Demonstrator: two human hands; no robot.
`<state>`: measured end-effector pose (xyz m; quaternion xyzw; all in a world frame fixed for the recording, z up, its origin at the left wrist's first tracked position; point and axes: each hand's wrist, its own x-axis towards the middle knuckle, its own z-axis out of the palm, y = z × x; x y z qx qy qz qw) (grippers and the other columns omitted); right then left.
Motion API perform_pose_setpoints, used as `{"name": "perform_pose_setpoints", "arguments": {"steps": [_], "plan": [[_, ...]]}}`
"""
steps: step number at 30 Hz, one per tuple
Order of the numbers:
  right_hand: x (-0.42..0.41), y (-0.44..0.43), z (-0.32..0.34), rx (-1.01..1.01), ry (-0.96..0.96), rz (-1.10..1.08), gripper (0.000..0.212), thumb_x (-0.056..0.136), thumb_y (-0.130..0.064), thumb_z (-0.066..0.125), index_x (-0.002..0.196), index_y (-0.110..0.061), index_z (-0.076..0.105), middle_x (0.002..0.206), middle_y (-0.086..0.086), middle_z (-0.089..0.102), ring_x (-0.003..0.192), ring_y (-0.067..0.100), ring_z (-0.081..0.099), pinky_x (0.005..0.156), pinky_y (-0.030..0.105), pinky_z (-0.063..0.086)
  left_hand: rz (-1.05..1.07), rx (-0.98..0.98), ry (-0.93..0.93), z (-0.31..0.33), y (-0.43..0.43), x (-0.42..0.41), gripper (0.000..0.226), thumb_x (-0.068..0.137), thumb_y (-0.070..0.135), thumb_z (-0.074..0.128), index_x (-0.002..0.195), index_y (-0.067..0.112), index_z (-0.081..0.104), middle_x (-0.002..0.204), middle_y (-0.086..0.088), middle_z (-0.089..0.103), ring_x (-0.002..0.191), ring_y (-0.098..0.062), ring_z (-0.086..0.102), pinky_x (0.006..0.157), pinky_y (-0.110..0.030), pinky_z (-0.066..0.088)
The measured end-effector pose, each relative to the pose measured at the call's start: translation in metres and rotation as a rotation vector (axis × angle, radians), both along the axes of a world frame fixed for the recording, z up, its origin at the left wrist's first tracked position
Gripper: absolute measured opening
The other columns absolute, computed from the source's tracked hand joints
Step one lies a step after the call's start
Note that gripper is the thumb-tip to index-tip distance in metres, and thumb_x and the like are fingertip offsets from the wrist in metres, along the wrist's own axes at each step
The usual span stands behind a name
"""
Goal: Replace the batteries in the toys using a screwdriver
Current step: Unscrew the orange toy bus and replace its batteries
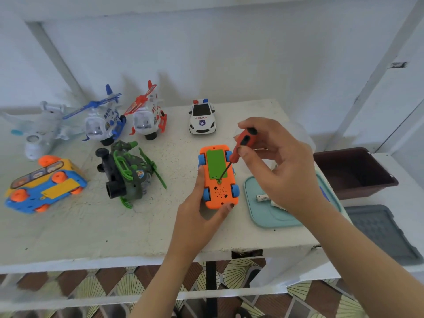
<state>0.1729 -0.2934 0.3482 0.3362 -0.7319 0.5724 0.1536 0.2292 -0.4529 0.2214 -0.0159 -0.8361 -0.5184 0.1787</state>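
An orange toy car (pixel 219 193) with blue wheels lies upside down on the white table (pixel 128 228). Its green battery cover (pixel 216 164) is on. My left hand (pixel 202 210) grips the car from the left and below. My right hand (pixel 278 161) holds a red and black screwdriver (pixel 243 143) by the handle. The shaft slants down to the left, and its tip sits at the screw at the cover's near end. Loose batteries (pixel 263 198) lie on a teal lid (pixel 266 216) to the right, partly hidden by my right wrist.
Other toys stand on the table: a police car (pixel 202 118), a red helicopter (pixel 146 115), a blue helicopter (pixel 103 120), a white plane (pixel 39 127), a green helicopter on its side (pixel 128 171), an overturned yellow-blue bus (pixel 43 184). A brown bin (pixel 353 173) and a grey tray (pixel 380 232) sit right.
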Motion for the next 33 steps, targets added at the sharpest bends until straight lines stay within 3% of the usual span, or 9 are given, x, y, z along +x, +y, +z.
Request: {"name": "perform_pose_setpoints", "arguments": {"steps": [6, 13, 18, 23, 26, 29, 33], "plan": [[-0.001, 0.001, -0.001, -0.013, 0.022, 0.001, 0.031, 0.089, 0.003, 0.061, 0.115, -0.014, 0.056, 0.095, 0.002, 0.066, 0.084, 0.009, 0.070, 0.080, 0.018, 0.054, 0.000, -0.011, 0.012, -0.003, -0.001, -0.001, 0.092, 0.080, 0.056, 0.063, 0.153, 0.035, 0.010, 0.123, 0.043, 0.051, 0.105, -0.001, 0.064, 0.091, -0.024, 0.052], [-0.002, 0.003, -0.002, -0.005, 0.027, -0.004, 0.030, 0.089, 0.004, 0.060, 0.115, -0.011, 0.056, 0.095, 0.005, 0.066, 0.081, 0.009, 0.070, 0.080, 0.019, 0.055, 0.002, -0.004, 0.013, -0.002, -0.001, -0.001, 0.091, 0.080, 0.054, 0.064, 0.152, 0.039, 0.010, 0.124, 0.041, 0.053, 0.107, -0.003, 0.064, 0.093, -0.027, 0.052], [0.000, 0.001, -0.001, 0.101, 0.145, -0.015, 0.034, 0.089, 0.002, 0.061, 0.118, -0.015, 0.054, 0.099, 0.005, 0.067, 0.092, 0.008, 0.067, 0.083, 0.014, 0.052, -0.003, 0.005, 0.009, -0.001, -0.001, 0.000, 0.092, 0.080, 0.055, 0.065, 0.152, 0.040, 0.010, 0.119, 0.042, 0.055, 0.104, -0.007, 0.065, 0.093, -0.034, 0.054], [0.002, -0.005, -0.003, 0.210, 0.290, -0.049, 0.032, 0.089, -0.011, 0.059, 0.121, -0.005, 0.059, 0.100, 0.005, 0.067, 0.092, 0.014, 0.064, 0.082, 0.029, 0.054, 0.020, -0.029, -0.004, -0.001, -0.001, 0.000, 0.094, 0.078, 0.054, 0.068, 0.152, 0.036, 0.012, 0.112, 0.048, 0.053, 0.099, 0.003, 0.063, 0.088, -0.020, 0.052], [0.001, -0.011, -0.002, 0.115, 0.351, -0.115, 0.030, 0.087, -0.021, 0.068, 0.110, -0.004, 0.067, 0.099, 0.009, 0.066, 0.091, 0.011, 0.061, 0.083, 0.022, 0.051, 0.024, -0.022, -0.004, -0.001, -0.002, 0.000, 0.095, 0.077, 0.055, 0.067, 0.152, 0.035, 0.012, 0.112, 0.045, 0.055, 0.098, 0.005, 0.063, 0.086, -0.015, 0.050], [-0.001, -0.017, 0.001, 0.031, 0.361, -0.193, 0.021, 0.086, -0.020, 0.069, 0.101, -0.006, 0.072, 0.087, 0.010, 0.066, 0.083, 0.012, 0.060, 0.078, 0.016, 0.046, 0.024, -0.028, 0.007, 0.000, -0.001, 0.000, 0.092, 0.078, 0.056, 0.064, 0.151, 0.037, 0.011, 0.116, 0.048, 0.052, 0.102, 0.004, 0.063, 0.089, -0.013, 0.048], [-0.003, -0.018, 0.007, 0.069, 0.342, -0.223, 0.020, 0.088, -0.020, 0.066, 0.106, -0.013, 0.071, 0.081, -0.003, 0.070, 0.083, 0.016, 0.064, 0.088, 0.032, 0.046, 0.046, -0.080, 0.013, 0.006, 0.000, 0.003, 0.091, 0.077, 0.062, 0.060, 0.151, 0.036, 0.013, 0.112, 0.040, 0.055, 0.104, 0.000, 0.062, 0.089, -0.016, 0.048]]}}
